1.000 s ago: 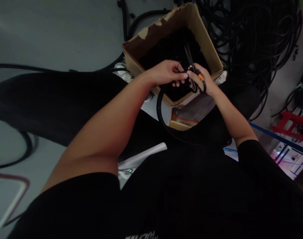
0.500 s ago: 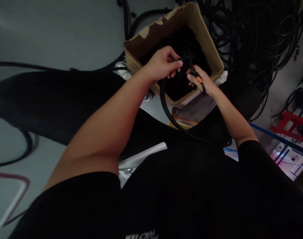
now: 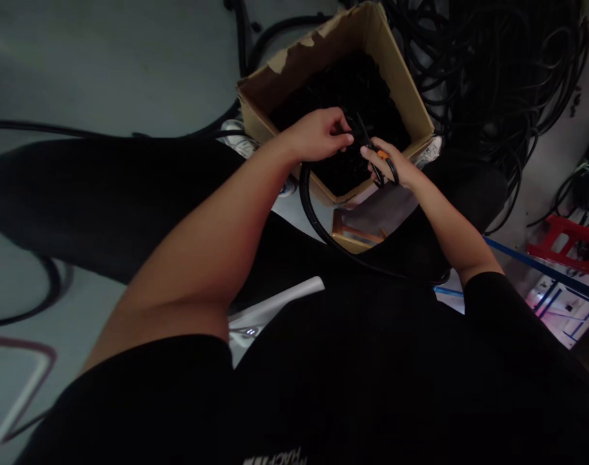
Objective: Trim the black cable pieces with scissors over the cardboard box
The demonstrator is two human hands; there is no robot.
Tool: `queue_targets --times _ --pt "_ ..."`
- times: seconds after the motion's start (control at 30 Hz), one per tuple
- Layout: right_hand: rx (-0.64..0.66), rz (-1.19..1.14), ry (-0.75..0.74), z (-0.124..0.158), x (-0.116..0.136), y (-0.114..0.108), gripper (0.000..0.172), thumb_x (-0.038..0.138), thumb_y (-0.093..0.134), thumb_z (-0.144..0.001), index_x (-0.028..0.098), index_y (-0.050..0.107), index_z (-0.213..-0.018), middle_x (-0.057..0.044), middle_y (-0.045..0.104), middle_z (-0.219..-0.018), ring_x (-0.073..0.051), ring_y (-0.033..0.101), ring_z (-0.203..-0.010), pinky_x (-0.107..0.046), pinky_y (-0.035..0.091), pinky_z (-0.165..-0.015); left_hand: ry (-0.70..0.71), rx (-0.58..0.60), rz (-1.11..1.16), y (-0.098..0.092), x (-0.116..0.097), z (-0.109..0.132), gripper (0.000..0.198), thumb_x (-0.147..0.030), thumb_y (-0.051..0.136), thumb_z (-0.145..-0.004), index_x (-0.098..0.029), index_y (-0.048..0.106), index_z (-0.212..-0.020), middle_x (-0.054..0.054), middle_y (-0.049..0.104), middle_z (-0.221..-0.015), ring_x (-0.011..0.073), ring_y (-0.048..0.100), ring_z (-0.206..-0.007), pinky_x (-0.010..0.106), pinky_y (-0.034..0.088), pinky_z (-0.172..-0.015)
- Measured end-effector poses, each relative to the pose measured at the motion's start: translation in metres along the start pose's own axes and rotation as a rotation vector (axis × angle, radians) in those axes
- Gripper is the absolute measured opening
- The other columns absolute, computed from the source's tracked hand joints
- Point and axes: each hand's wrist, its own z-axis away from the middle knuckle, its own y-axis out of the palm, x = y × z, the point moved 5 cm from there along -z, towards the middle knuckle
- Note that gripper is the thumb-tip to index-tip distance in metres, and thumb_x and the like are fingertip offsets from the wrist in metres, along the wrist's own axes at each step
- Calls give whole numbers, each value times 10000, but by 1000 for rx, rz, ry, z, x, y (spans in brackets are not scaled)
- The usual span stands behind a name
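Head view: the hands are seen drawn together again over the cardboard box (image 3: 398, 77) at the upper middle of the frame. Half a second ago the left hand (image 3: 318, 134) was raised higher against the box's dark inside, with the right hand (image 3: 400, 169) lower and clear of it. Now the left has been lowered and the gap all but closed.

The left hand is clamped on the end of the black cable (image 3: 308, 210), fingers curled tight round it. The right hand is closed through the orange-and-black handles of the scissors (image 3: 382, 163), and the blades are pointed up and left at the left fingertips. Whether the blades are parted or shut on the cable cannot be told in this gloom. The cable's loop has been swung further left and is hung below the hands, curving across the dark lap.

By the look of it, the cable end is being lined up at the blades once more, above the black pieces (image 3: 345, 87) heaped in the box.

A tangle of black cables (image 3: 493, 64) is piled just right of the box. A wooden frame (image 3: 355, 236) is seen below its near corner, a white tube (image 3: 279, 303) lower down, and a red stool (image 3: 566, 236) and blue strip (image 3: 517, 258) at the right edge. Black blades and black cable are easily lost against the heap behind them.
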Motion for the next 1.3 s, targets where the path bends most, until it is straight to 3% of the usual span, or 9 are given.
queue_targets --times 0.13,0.27,0.4,0.57,0.7,0.8,1.03,1.2,1.3 --pt "-7 -32 30 1 -10 8 815 1101 632 -1169 294 514 -1164 39 562 -870 -147 540 -666 -280 548 -564 -74 -21 -97 -4 3 -2 328 -206 855 -1260 -279 612 -1052 -85 597 -676 211 553 -945 366 357 -858" --pt "18 -46 21 -3 -11 11 790 1075 657 -1167 299 509 -1173 28 591 -913 -163 606 -712 -297 612 -632 -143 -5 -71 -3 -2 4 322 -120 783 -1291 -273 607 -1068 -81 637 -705 203 530 -879 349 363 -820" --pt "11 62 -79 -2 1 -1 700 975 696 -1196 291 551 -1219 -28 667 -1063 -221 705 -929 -386 718 -872 -182 70 59 0 -6 8 302 -248 836 -1273 -273 627 -1056 -35 687 -771 179 476 -698 333 346 -668" --pt "-46 289 -175 10 24 -25 692 940 792 -1152 270 621 -1177 -59 686 -1079 -297 701 -1116 -498 719 -1112 -85 113 162 -8 -12 11 457 -467 1034 -1153 -252 669 -982 4 629 -763 153 513 -614 266 352 -571" --pt "35 312 -190 16 28 -25 683 920 826 -1137 265 656 -1226 -72 704 -1109 -326 720 -1168 -528 705 -1157 -153 204 173 -3 -10 13 377 -380 1006 -1152 -224 716 -967 32 644 -841 118 483 -543 249 317 -543" --pt "73 308 -226 16 29 -21 687 932 813 -1132 270 653 -1224 -77 694 -1130 -330 708 -1178 -544 693 -1168 -211 256 144 -1 -5 13 352 -392 1050 -1096 -234 762 -969 46 662 -833 151 516 -567 281 346 -540" --pt "12 320 -165 19 39 -27 714 965 859 -1087 279 665 -1134 -21 583 -942 -293 667 -1028 -503 736 -1075 -245 218 183 -23 -4 17 374 -502 987 -1181 -268 725 -1051 3 682 -807 163 436 -697 333 316 -647" --pt "44 225 -132 21 33 -22 787 1011 672 -1203 239 692 -1355 -52 688 -1035 -288 775 -997 -509 795 -970 -211 57 287 -25 -16 19 224 -221 887 -1252 -259 708 -1121 -21 794 -876 163 514 -790 319 401 -729" --pt "91 226 -172 18 29 -15 805 998 594 -1251 223 685 -1451 -118 786 -1235 -310 832 -1168 -538 792 -1105 -203 -52 325 -18 -25 18 324 69 727 -1211 -229 741 -1085 4 861 -945 157 648 -822 314 478 -768"
